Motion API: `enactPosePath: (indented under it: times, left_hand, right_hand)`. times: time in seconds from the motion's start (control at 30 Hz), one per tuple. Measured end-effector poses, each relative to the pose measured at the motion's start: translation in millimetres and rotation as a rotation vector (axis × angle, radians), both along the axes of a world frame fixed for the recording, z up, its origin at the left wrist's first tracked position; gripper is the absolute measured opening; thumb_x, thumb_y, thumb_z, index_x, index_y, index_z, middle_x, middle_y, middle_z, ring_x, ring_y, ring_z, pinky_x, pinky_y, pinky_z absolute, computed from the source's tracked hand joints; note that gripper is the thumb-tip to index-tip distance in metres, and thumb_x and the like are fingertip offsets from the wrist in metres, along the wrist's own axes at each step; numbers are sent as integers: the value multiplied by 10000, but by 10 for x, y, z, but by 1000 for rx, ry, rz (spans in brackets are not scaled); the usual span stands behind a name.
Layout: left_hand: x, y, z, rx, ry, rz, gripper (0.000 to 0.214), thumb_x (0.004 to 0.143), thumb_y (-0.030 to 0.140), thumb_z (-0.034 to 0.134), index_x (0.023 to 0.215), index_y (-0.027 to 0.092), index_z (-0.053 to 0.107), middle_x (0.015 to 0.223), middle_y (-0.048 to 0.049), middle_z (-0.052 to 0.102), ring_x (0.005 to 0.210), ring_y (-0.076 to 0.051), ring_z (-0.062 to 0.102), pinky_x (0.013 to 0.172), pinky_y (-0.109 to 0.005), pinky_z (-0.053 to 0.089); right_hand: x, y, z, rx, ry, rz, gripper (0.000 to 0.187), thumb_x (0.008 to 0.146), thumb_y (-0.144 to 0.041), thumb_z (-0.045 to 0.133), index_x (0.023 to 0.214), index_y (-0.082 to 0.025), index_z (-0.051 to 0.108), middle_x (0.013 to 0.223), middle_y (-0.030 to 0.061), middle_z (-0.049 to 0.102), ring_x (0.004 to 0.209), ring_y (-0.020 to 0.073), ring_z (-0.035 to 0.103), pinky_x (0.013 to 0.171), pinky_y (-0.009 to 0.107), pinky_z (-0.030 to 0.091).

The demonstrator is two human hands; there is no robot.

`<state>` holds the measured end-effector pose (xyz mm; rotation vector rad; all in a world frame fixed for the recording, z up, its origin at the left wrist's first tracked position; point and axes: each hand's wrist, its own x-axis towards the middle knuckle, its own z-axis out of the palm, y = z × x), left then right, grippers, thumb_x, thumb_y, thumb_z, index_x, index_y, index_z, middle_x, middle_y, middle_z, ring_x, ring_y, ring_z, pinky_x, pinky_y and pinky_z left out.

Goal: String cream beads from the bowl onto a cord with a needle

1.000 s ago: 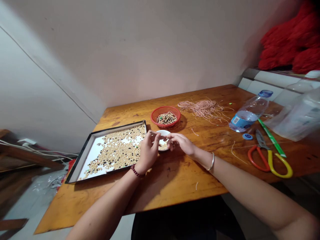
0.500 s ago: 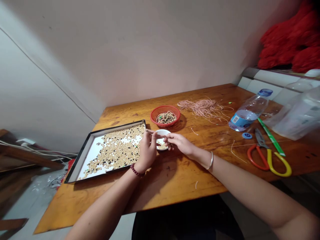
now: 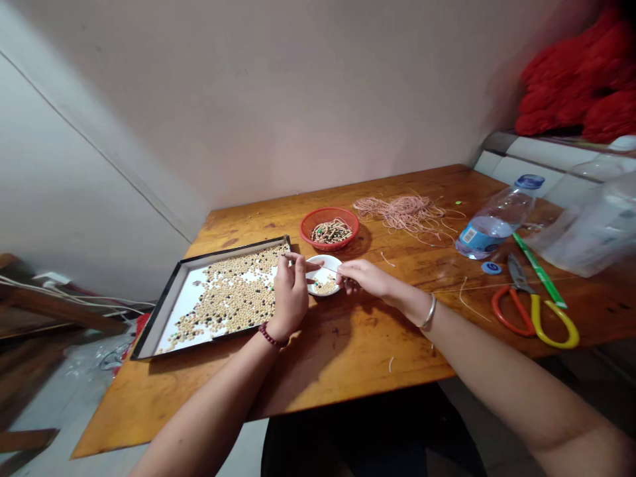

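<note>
My left hand (image 3: pixel 291 291) is closed in a pinch on a thin needle-like stick that points over the small white dish (image 3: pixel 325 273) of beads. Just right of the dish, my right hand (image 3: pixel 365 277) has its fingers curled in a pinch, apparently on a fine cord that runs toward the stick; what it grips is too small to name. Left of my hands lies a dark-rimmed tray (image 3: pixel 163 311) strewn with tan and dark beads. A red basket (image 3: pixel 328 228) with strung beads stands behind the dish.
A pile of pink cord (image 3: pixel 402 212) lies at the back of the wooden table (image 3: pixel 348 344). To the right are a lying water bottle (image 3: pixel 497 225), its blue cap (image 3: pixel 491 267), orange-and-yellow scissors (image 3: pixel 534 308), a green stick (image 3: pixel 539 270) and a clear plastic container (image 3: pixel 593 232).
My right hand has drawn back to the right, away from the left hand, uncovering the dish. My left hand has stayed over the dish's left edge.
</note>
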<state>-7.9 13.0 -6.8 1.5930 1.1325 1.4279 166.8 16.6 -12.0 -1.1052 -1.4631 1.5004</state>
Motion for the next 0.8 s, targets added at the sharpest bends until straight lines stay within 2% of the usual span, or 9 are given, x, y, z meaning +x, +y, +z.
enactPosePath:
  times: [0.13,0.37,0.47,0.6,0.7,0.8]
  left_hand:
    - [-5,13,-9,9,11,6,245,937,442,454,927,197,437,855,-75,708,834,-194,710,541,-231,556]
    - [-10,21,8,25,-8,25,248,933,446,460,925,199,435,839,-70,704,856,-200,709,535,-228,558]
    - [-9,29,5,23,-10,43,252,933,448,459,928,197,439,828,-67,704,836,-196,713,532,-224,555]
    - [1,22,-5,49,-22,28,233,939,425,462,930,192,444,832,-65,710,830,-183,715,577,-234,567]
    - [7,-2,-3,90,-29,-33,210,941,399,472,935,192,443,842,-67,721,837,-180,717,584,-235,568]
    - [4,-30,-4,163,-9,-95,174,941,358,487,930,189,449,853,-70,733,838,-181,719,594,-246,570]
  right_hand:
    - [112,18,75,-62,-122,55,292,847,-214,483,594,-132,601,560,11,579,489,103,525,517,231,423]
    - [315,57,83,-28,-335,113,242,807,-137,521,598,-130,641,617,44,634,541,119,578,541,228,451]
    - [372,83,47,-69,-383,119,264,838,-217,543,615,-129,655,649,65,660,512,128,584,494,238,445]
    - [420,110,23,-97,-367,130,403,892,-397,529,670,-118,715,709,102,704,500,129,600,522,258,463]
    - [443,120,54,-112,-296,88,508,879,-540,511,741,-116,754,760,125,719,570,151,629,543,269,475]
    - [451,126,100,-23,-209,47,560,858,-609,495,779,-126,769,808,130,731,692,167,655,664,294,505]
